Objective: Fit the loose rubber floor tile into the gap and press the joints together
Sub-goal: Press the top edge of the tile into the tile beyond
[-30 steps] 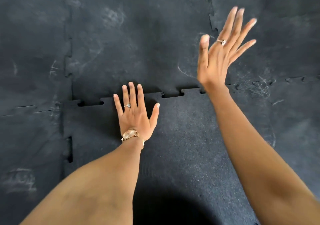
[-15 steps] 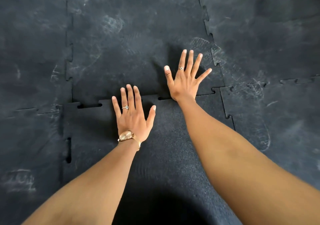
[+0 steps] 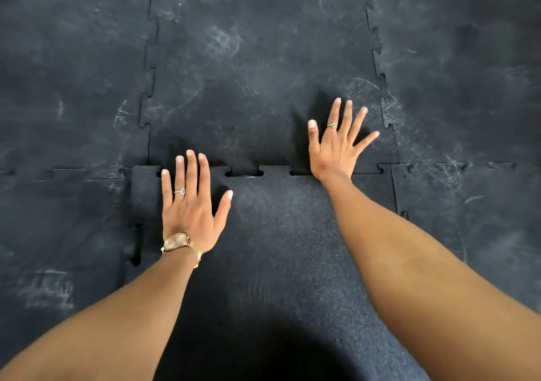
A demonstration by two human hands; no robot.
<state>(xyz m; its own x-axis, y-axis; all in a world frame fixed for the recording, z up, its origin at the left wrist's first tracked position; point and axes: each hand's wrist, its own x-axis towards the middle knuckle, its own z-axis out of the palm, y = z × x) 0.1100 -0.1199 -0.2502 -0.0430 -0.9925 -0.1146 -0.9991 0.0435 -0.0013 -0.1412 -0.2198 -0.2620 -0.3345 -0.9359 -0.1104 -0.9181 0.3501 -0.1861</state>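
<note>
- Left hand [image 3: 191, 205] lies flat on the loose tile [image 3: 281, 248], fingers spread and straight, palm down, gripping nothing
- Its fingertips reach right up to the far joint [image 3: 246, 172], the middle ones just crossing the seam
- A gold watch [image 3: 175, 241] sits on that wrist, a ring [image 3: 181, 191] with a pale stone on one finger
- Right hand [image 3: 336, 146] is also flat and splayed wide, empty, its palm on the far tile [image 3: 257, 73] and the heel of the hand right over the seam
- A small ring [image 3: 332, 125] shows on that hand too
- The loose tile sits in the gap, centre of view, between both forearms; its surface is speckled, grainy rubber, cleaner and more matte than its neighbours
- Its edges are cut in jigsaw tabs, squared with rounded necks
- Along the far joint dark slots gape between the tabs, so the teeth are not fully seated there
- On the left edge [image 3: 136, 243] more open slots show, a black gap beside the left tile [image 3: 58, 234]
- The right edge [image 3: 395, 193] looks closer, a thin line against the right tile [image 3: 468, 219]
- Surrounding tiles are dark, smooth-worn rubber, smeared with chalky white scuffs and faint tread prints
- A deep shadow pools on the near end of the loose tile
</note>
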